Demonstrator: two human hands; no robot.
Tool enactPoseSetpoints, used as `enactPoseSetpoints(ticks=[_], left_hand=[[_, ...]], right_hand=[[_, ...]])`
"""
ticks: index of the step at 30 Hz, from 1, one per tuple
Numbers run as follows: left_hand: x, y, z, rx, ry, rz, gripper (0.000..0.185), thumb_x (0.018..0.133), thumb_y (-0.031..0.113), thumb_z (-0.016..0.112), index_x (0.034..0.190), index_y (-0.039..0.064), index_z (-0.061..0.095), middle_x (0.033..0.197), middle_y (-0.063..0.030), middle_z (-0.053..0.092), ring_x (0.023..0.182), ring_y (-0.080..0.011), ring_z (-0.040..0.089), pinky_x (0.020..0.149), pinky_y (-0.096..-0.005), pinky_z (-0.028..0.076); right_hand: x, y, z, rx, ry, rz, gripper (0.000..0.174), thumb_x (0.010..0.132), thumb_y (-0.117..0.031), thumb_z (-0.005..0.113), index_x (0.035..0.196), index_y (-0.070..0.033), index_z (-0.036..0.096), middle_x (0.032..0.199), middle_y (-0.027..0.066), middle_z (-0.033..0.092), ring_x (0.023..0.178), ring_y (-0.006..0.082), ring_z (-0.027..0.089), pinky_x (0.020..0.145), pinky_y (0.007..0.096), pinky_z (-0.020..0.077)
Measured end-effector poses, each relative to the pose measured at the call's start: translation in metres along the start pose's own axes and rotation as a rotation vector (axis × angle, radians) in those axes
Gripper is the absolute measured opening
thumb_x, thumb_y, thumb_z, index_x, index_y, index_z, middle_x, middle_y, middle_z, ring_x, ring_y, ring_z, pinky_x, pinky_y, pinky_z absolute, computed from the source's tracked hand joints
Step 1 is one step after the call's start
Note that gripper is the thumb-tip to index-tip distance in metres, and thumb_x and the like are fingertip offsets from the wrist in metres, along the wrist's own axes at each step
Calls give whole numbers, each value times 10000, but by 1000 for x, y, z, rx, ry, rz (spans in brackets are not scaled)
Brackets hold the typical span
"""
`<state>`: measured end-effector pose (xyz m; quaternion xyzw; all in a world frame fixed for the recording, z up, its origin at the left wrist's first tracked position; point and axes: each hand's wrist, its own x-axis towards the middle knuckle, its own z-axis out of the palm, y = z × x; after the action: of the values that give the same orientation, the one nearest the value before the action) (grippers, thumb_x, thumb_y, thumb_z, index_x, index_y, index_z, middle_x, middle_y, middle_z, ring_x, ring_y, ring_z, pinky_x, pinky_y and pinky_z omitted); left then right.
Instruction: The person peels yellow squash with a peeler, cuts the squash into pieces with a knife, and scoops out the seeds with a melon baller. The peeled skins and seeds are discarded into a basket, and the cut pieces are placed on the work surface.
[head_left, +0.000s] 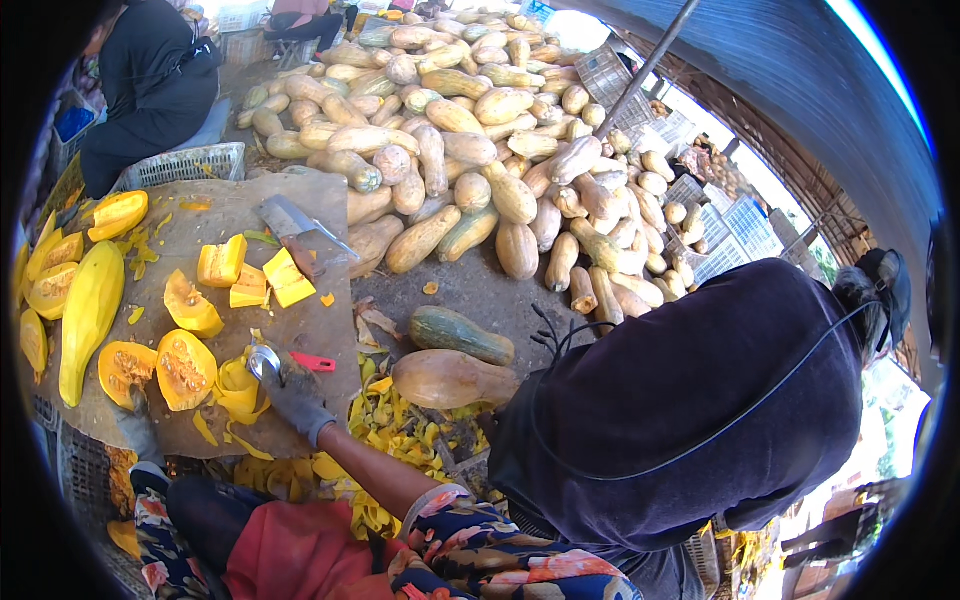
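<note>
My right hand (296, 394), in a grey glove, grips a round metal scoop (262, 360) above a heap of yellow peel (238, 386). Beside it a red-handled tool (313, 362) lies on the board (315, 217). My left hand (139, 420), gloved too, holds the lower edge of a pumpkin half (126, 371) with seeds in it. Another seeded half (185, 370) lies between the hands, cut face up. Peeled pumpkin chunks (222, 261) and a cut wedge (192, 304) are farther back. A cleaver (289, 217) rests near the board's right edge. At the left lies a long peeled pumpkin (91, 322).
A large pile of unpeeled pumpkins (450, 120) fills the floor beyond. Two whole pumpkins (457, 379) lie right of the board, near peel scraps (390, 435). A person in dark clothes (675, 405) bends close at the right; another person (150, 82) sits back left by a crate (187, 165).
</note>
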<state>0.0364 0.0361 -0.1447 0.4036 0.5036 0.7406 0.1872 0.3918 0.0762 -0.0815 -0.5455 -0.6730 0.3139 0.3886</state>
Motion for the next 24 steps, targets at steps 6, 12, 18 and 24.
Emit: enactPoseSetpoints(ticks=[6, 12, 18, 24], left_hand=[[1, -6, -10, 19, 44, -120, 564, 879, 87, 616, 1364, 80, 330, 1213, -77, 514, 1039, -147, 522, 861, -254, 456], [-7, -1, 9, -70, 27, -32, 551, 872, 85, 624, 1349, 72, 349, 1203, -68, 523, 1020, -140, 528, 843, -252, 458], [-5, 1, 2, -18, 50, -51, 523, 874, 102, 623, 1330, 60, 370, 1192, -69, 532, 1006, -142, 535, 837, -258, 460], [-3, 0, 0, -2, 72, -64, 497, 876, 119, 622, 1311, 48, 391, 1181, -71, 541, 991, -144, 541, 831, -264, 461]], right_hand=[[-3, -15, -9, 38, 57, -45, 292, 862, -285, 553, 1013, -37, 587, 928, 210, 620, 859, 379, 599, 717, 449, 473], [-1, -1, -5, 56, 94, -94, 285, 864, -284, 556, 1010, -42, 592, 928, 207, 624, 852, 374, 604, 714, 441, 477], [-1, -9, -6, 24, 28, -14, 342, 852, -330, 540, 1005, -30, 602, 924, 229, 622, 897, 392, 586, 779, 467, 458], [2, 2, 0, -50, 23, -38, 322, 870, -284, 543, 1083, -46, 581, 981, 208, 625, 917, 364, 597, 767, 427, 472]])
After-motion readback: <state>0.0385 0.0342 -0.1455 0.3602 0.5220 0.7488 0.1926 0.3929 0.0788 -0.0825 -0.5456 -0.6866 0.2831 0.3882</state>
